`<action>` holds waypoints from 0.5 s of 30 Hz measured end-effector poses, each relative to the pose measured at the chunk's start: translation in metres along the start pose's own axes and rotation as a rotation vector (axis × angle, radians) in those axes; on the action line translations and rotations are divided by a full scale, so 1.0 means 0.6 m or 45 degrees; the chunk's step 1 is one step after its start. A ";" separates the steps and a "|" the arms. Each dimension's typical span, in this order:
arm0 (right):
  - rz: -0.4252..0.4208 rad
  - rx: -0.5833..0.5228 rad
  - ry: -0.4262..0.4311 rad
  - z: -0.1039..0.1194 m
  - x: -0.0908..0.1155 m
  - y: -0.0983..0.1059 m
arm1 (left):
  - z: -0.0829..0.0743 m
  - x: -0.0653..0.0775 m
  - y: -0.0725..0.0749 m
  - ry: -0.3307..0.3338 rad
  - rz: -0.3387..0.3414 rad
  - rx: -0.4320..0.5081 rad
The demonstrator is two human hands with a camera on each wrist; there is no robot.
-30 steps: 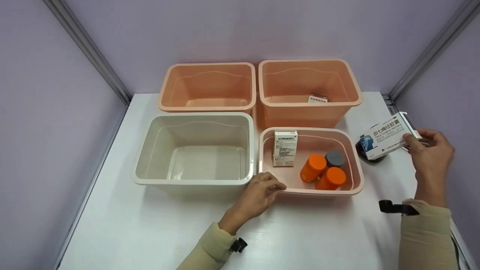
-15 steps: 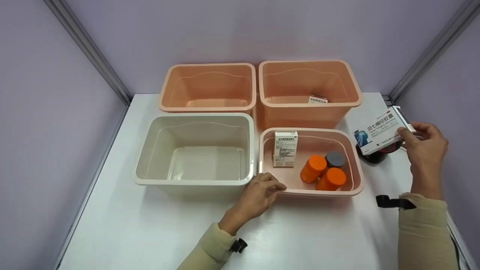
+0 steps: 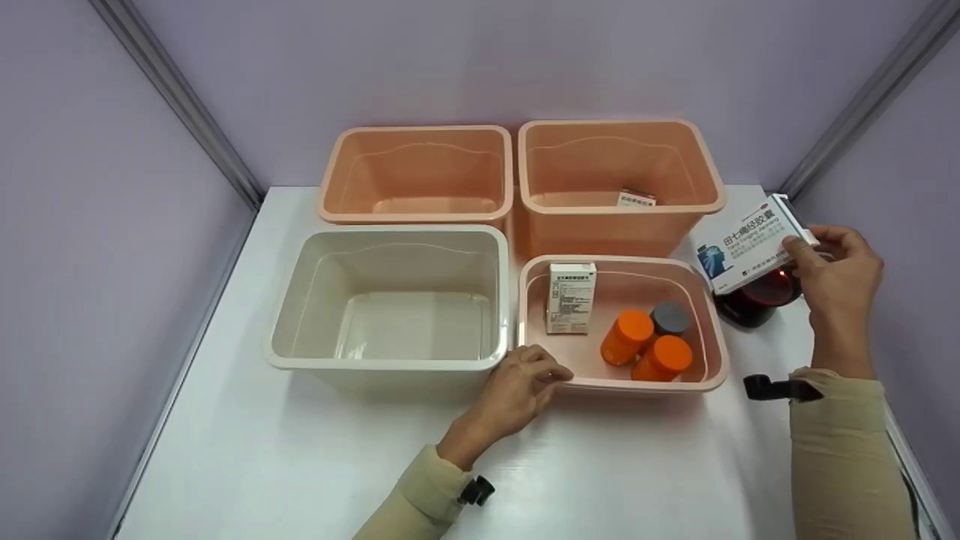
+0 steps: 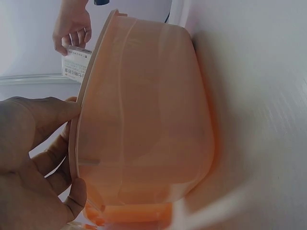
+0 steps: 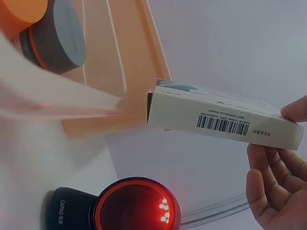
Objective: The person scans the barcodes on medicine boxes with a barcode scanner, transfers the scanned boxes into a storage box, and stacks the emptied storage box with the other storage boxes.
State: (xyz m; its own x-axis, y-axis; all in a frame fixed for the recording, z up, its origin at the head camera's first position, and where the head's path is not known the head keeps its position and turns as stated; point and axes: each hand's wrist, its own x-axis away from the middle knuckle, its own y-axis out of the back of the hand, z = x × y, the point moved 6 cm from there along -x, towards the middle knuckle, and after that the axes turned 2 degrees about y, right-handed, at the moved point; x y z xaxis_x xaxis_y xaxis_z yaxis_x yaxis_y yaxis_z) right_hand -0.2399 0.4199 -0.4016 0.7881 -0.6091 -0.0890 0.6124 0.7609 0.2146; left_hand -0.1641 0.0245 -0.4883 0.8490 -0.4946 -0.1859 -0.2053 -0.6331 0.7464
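A white medicine box (image 3: 754, 244) with a blue picture at one corner is pinched at its right end by my right hand (image 3: 844, 281). It hangs above a black barcode scanner (image 3: 761, 296), whose round face glows red in the right wrist view. The box's barcode side (image 5: 223, 124) faces that wrist camera. My left hand (image 3: 517, 390) grips the near rim of the low pink bin (image 3: 630, 385), thumb on one side and fingers on the other. In that bin a white carton (image 3: 571, 298) stands near the left wall, with orange bottles (image 3: 627, 336) and a grey-capped bottle (image 3: 670, 318).
A white bin (image 3: 390, 365) stands left of the pink one. Behind them are two taller orange-pink bins; the right one (image 3: 615, 225) holds a small box (image 3: 637, 198), and the left one (image 3: 416, 217) shows a bare floor. Walls (image 3: 900, 180) close in the table.
My right hand has moved the medicine box left and away from me, uncovering more of the scanner, where red light now shows. The left hand has stayed put on the rim.
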 end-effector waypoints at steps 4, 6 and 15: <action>0.009 0.065 0.053 0.008 -0.006 -0.008 | 0.000 -0.001 -0.001 -0.009 -0.011 0.000; 0.011 0.067 0.067 0.011 -0.008 -0.012 | 0.000 -0.001 -0.001 -0.015 -0.015 0.001; 0.022 0.082 0.077 0.031 -0.022 -0.023 | 0.001 -0.001 0.000 0.003 -0.001 -0.017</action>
State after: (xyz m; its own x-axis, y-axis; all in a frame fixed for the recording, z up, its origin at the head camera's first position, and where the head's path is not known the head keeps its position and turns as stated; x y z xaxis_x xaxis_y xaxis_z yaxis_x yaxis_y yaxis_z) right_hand -0.2599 0.4130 -0.3855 0.8019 -0.5802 -0.1427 0.5950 0.7539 0.2787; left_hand -0.1648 0.0245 -0.4888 0.8503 -0.4928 -0.1849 -0.1985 -0.6254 0.7546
